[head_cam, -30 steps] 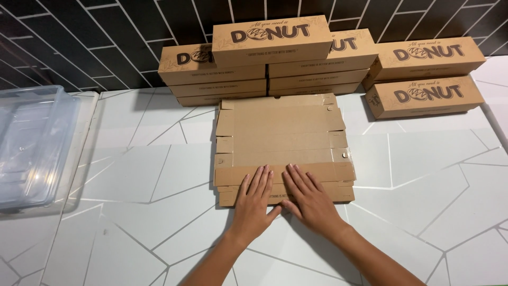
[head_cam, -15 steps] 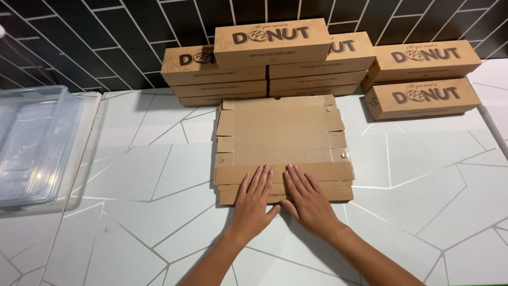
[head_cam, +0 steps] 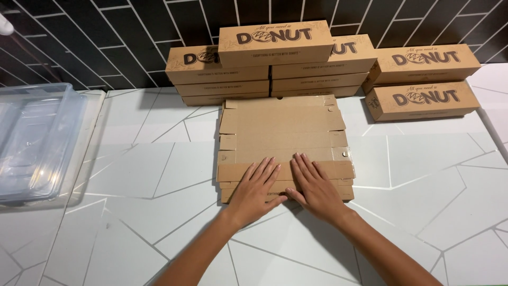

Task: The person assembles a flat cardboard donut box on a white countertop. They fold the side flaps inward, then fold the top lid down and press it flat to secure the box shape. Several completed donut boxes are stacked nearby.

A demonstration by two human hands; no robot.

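A flat, unfolded brown cardboard box blank (head_cam: 283, 132) lies on the white counter (head_cam: 143, 175) in front of me. My left hand (head_cam: 255, 188) and my right hand (head_cam: 316, 186) rest side by side, palms down and fingers spread, on the folded front flap of the blank near its front edge. Neither hand grips anything. Behind the blank, against the black tiled wall, stand stacks of closed brown printed cardboard boxes (head_cam: 275, 45).
Two more closed brown boxes (head_cam: 423, 79) are stacked at the back right. A clear plastic tub (head_cam: 32, 143) sits at the counter's left edge. The counter's right edge shows at far right.
Both hands stay pressed on the front flap in the same spot. Only the view shifts slightly.
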